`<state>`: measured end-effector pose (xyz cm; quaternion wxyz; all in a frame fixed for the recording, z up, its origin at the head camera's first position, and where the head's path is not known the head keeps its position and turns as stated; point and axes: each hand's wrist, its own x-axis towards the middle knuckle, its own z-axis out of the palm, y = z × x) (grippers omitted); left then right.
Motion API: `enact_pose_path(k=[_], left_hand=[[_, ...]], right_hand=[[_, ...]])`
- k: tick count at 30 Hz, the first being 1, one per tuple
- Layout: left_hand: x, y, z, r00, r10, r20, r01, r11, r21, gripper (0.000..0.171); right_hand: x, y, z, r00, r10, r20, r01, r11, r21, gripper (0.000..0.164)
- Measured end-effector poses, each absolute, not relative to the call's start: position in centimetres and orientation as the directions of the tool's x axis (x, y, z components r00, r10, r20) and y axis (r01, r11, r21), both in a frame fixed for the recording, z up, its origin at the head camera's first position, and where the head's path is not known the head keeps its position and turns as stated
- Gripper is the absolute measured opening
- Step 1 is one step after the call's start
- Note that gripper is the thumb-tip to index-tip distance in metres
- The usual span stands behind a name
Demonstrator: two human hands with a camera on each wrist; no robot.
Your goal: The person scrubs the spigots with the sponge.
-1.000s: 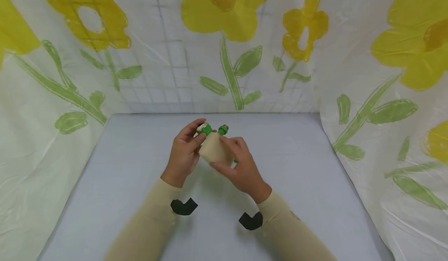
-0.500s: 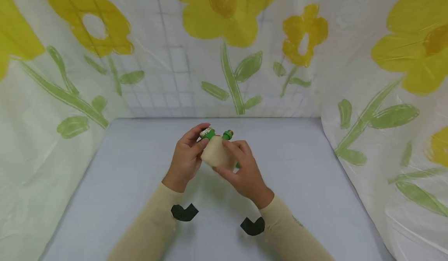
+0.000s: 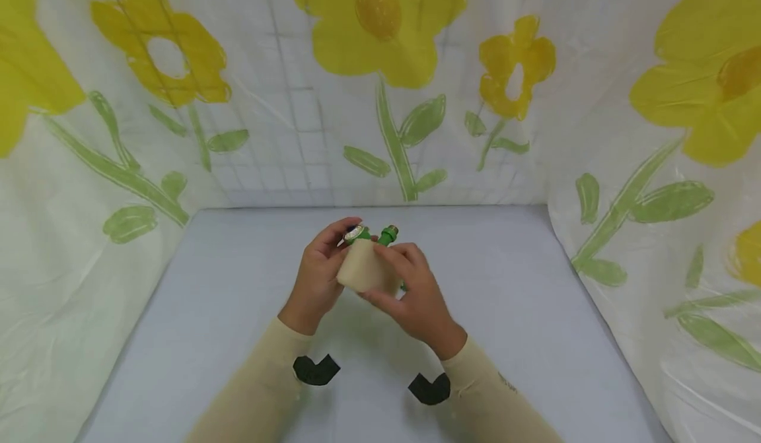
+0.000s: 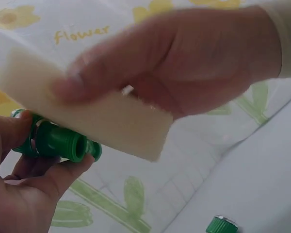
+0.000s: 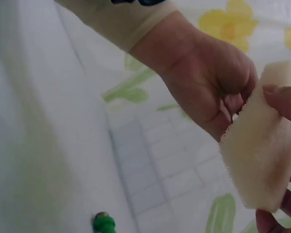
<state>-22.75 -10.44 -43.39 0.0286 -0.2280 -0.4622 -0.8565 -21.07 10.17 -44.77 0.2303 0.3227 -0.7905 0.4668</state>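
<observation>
In the head view, my left hand (image 3: 315, 278) pinches a green plastic fitting (image 3: 359, 233) by its round, pale-faced end. The left wrist view shows this fitting (image 4: 58, 141) from the side, with a threaded open mouth. My right hand (image 3: 419, 291) grips a cream sponge block (image 3: 365, 268) between thumb and fingers. The sponge (image 4: 106, 121) lies right against the fitting and hides much of it in the head view. Behind the sponge's top edge a green neck with a brass-coloured tip (image 3: 389, 234) sticks up. The right wrist view shows the sponge (image 5: 259, 145) slightly bent.
A green ribbed piece with a shiny end (image 4: 222, 225) shows at the bottom of the left wrist view, and a green piece (image 5: 104, 223) in the right wrist view. Under the hands lies a pale table (image 3: 238, 271), enclosed by a white flower-painted curtain (image 3: 255, 133).
The head view has tilted, so everything sits lower. The fitting's round end has turned a little in my left hand, and the sponge has turned and tilted against it.
</observation>
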Motion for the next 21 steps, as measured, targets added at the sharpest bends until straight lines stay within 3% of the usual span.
enact_pose_path(k=[5,7,11,14,19,21], left_hand=[[-22.4,-10.9,-43.1,-0.882,0.179,0.437,0.268,-0.572,0.775,0.039],[-22.4,-10.9,-43.1,-0.881,0.179,0.438,0.272,-0.565,0.779,0.04],[-22.6,-10.7,-43.3,-0.88,0.174,0.442,0.288,-0.546,0.787,0.039],[-22.8,-10.6,-43.4,-0.87,0.179,0.459,0.301,-0.546,0.782,0.038],[-22.5,-10.5,-43.4,-0.862,0.207,0.463,0.289,-0.55,0.784,0.038],[-22.5,-10.5,-43.4,-0.866,0.203,0.457,0.286,-0.549,0.785,0.038]], right_hand=[[-22.6,10.7,-45.2,-0.793,-0.066,0.605,-0.569,0.435,-0.698,0.068],[-22.3,10.7,-45.4,-0.798,-0.089,0.596,-0.572,0.422,-0.703,0.069],[-21.0,10.1,-45.3,-0.69,-0.29,0.663,-0.722,0.341,-0.602,0.073],[-21.0,10.0,-45.0,-0.638,-0.295,0.711,-0.767,0.329,-0.551,0.073],[-22.8,10.9,-45.4,-0.735,-0.067,0.675,-0.633,0.425,-0.647,0.07],[-23.0,11.2,-45.6,-0.764,-0.062,0.642,-0.602,0.426,-0.675,0.07]])
